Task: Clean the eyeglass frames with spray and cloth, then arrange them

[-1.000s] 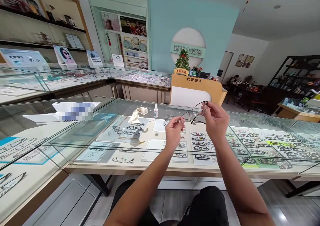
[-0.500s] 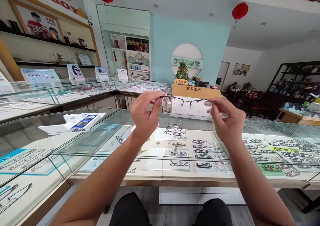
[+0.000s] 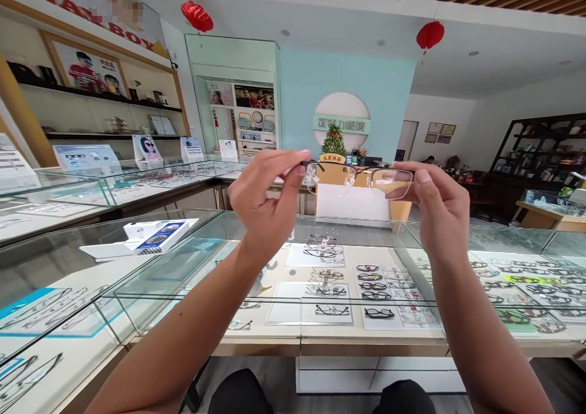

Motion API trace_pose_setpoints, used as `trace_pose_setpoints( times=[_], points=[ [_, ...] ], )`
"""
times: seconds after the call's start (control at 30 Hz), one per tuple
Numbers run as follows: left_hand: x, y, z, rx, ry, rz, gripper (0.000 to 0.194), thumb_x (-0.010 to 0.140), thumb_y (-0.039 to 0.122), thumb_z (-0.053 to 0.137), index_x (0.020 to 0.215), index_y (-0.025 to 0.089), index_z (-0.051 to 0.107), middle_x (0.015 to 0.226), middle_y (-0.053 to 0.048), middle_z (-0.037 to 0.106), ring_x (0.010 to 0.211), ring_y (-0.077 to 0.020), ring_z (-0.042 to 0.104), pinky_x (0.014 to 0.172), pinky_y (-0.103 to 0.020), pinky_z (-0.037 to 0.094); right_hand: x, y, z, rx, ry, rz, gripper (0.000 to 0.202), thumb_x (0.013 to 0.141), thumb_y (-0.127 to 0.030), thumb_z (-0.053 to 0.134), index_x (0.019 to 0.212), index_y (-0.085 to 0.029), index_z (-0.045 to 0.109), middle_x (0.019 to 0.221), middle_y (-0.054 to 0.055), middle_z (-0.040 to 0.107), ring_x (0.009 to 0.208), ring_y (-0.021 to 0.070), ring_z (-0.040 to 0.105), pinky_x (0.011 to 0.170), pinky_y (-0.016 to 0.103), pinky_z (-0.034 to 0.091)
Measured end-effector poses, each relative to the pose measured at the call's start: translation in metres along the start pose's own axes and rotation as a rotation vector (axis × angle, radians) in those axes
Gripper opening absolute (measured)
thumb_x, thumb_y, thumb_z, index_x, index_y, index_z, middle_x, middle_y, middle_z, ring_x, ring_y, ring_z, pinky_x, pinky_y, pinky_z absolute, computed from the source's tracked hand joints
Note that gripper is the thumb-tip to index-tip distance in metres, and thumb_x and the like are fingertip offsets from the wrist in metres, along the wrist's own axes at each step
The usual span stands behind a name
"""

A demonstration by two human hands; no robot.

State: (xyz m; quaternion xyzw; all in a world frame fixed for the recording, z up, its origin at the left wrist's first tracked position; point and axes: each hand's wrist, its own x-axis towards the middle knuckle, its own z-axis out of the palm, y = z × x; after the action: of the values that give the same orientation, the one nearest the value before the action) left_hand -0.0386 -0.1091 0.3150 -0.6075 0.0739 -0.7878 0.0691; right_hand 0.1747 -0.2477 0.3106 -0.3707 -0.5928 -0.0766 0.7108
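A pair of half-rim eyeglasses (image 3: 364, 171) with clear lenses is held up in front of me, above the glass display counter (image 3: 320, 337). My left hand (image 3: 270, 191) pinches its left end between thumb and fingers. At the right end, my right hand (image 3: 439, 203) grips it the same way. Beneath the hands, rows of eyeglasses (image 3: 378, 286) lie inside the counter on white cards.
On the glass top at the left is an open white and blue box (image 3: 155, 238). Another glass counter (image 3: 105, 188) runs along the left side. Farther back is a wooden reception desk (image 3: 400, 209) with a small green tree (image 3: 334, 140).
Both hands and the eyeglasses appear slightly higher. My right hand has shifted right, and the eyeglasses have turned a little. The whole view has moved down a bit in the picture.
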Motion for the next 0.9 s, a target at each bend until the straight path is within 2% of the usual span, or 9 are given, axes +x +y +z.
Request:
trace_pose_setpoints(
  times=[0.13,0.3,0.5,0.6,0.7,0.8,0.9],
  points=[
    [-0.002,0.011,0.009,0.08,-0.019,-0.033,0.016,0.102,0.026,0.07,0.114,0.029,0.081,0.102,-0.002,0.082,0.094,-0.0176,0.076,0.077,-0.033,0.063,0.003,0.02,-0.006,0.127,-0.061,0.132,0.038,0.103,-0.059,0.061,0.113,-0.028,0.08,0.108,0.006,0.082,0.076,0.0163,0.078,0.075,0.034,0.069],
    [-0.001,0.016,0.015,0.114,-0.064,-0.023,0.014,0.103,0.035,0.07,0.107,0.029,0.081,0.098,-0.002,0.08,0.093,-0.0187,0.076,0.086,-0.037,0.065,0.006,0.033,-0.012,0.191,-0.038,0.185,0.036,0.103,-0.058,0.061,0.114,-0.029,0.08,0.104,0.005,0.083,0.074,0.016,0.077,0.076,0.035,0.069],
    [-0.001,0.014,0.02,0.08,-0.062,-0.052,0.014,0.103,0.031,0.07,0.108,0.028,0.082,0.1,-0.003,0.081,0.095,-0.0183,0.077,0.079,-0.033,0.065,0.001,0.025,-0.017,0.163,0.031,0.12,0.036,0.101,-0.059,0.064,0.11,-0.028,0.079,0.093,0.005,0.081,0.075,0.0182,0.077,0.072,0.035,0.068],
    [-0.005,0.008,0.022,-0.022,-0.068,-0.134,0.014,0.101,0.026,0.072,0.11,0.028,0.082,0.104,-0.003,0.081,0.096,-0.0174,0.076,0.074,-0.03,0.064,-0.005,0.016,-0.016,0.153,0.068,0.073,0.033,0.099,-0.058,0.067,0.106,-0.028,0.079,0.083,0.003,0.077,0.079,0.0197,0.077,0.072,0.036,0.068],
    [-0.013,0.001,0.025,-0.051,-0.076,-0.238,0.014,0.102,0.031,0.071,0.112,0.028,0.081,0.105,-0.003,0.08,0.092,-0.0164,0.077,0.074,-0.029,0.065,-0.009,0.008,-0.013,0.11,0.07,0.039,0.031,0.1,-0.058,0.068,0.104,-0.029,0.078,0.081,0.002,0.075,0.079,0.0199,0.077,0.073,0.037,0.068],
    [-0.02,-0.005,0.026,-0.053,-0.082,-0.282,0.016,0.102,0.035,0.071,0.113,0.028,0.08,0.105,-0.004,0.079,0.09,-0.016,0.077,0.074,-0.029,0.065,-0.009,0.008,-0.012,0.102,0.08,0.053,0.031,0.099,-0.058,0.068,0.103,-0.029,0.078,0.082,0.003,0.076,0.08,0.0203,0.078,0.073,0.037,0.068],
    [-0.019,-0.004,0.026,-0.023,-0.097,-0.248,0.015,0.102,0.035,0.072,0.112,0.028,0.081,0.104,-0.003,0.08,0.092,-0.0157,0.076,0.076,-0.029,0.065,-0.007,0.019,-0.014,0.136,0.081,0.133,0.032,0.098,-0.058,0.07,0.104,-0.028,0.079,0.089,0.004,0.08,0.081,0.0199,0.079,0.074,0.037,0.069]
  ],
)
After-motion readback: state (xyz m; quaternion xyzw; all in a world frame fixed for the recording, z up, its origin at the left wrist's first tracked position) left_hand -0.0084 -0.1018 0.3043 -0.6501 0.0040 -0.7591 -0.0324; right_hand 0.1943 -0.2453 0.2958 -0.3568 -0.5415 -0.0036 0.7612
